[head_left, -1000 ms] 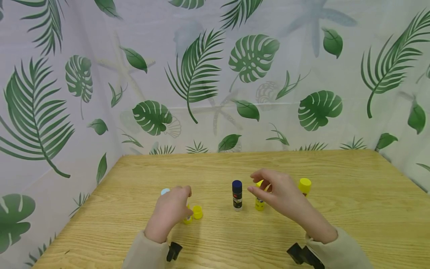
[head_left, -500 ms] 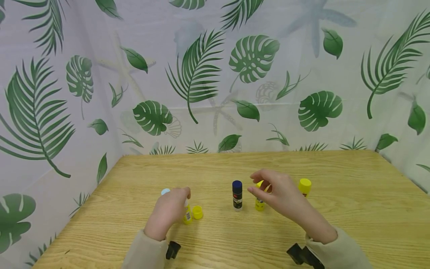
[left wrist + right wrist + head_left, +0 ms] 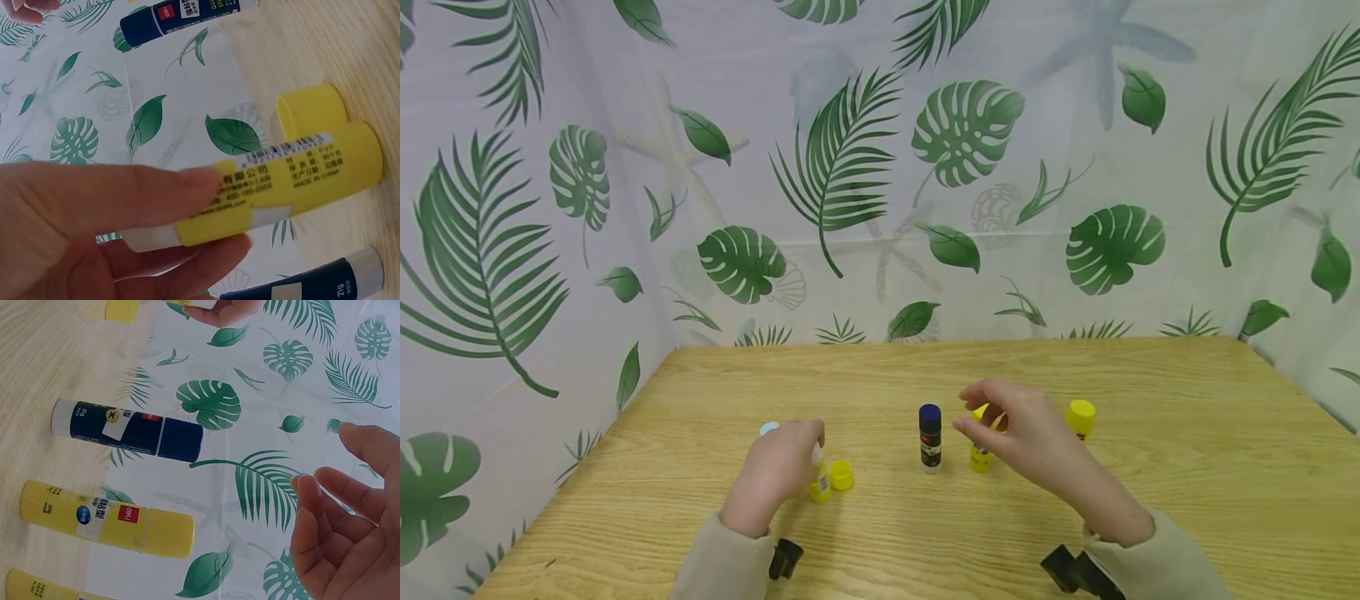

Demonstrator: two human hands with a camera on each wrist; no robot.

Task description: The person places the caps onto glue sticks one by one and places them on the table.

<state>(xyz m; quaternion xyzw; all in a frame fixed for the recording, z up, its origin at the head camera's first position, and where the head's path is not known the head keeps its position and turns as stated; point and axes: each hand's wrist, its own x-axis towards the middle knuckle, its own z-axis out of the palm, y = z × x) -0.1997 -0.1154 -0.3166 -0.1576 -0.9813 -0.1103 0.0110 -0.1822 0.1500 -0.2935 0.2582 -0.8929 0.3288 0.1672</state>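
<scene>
One yellow glue stick (image 3: 319, 175), printed with a barcode (image 3: 287, 147) and small dark lettering and white toward its upper end, stands upright on the wooden table (image 3: 880, 550), pinched between the left hand's (image 3: 778, 467) thumb and fingers, just beside a yellow cap (image 3: 842, 475). Bare wood separates that cap from a navy glue stick (image 3: 930, 440) and runs back to the leaf-print cloth (image 3: 857, 292), while the right hand (image 3: 1030, 425) holds nothing, thumb apart from loosely curved fingers. Only the right wrist view shows the red label (image 3: 129, 514) on a capped yellow stick (image 3: 106, 520), partly covered in the head view.
</scene>
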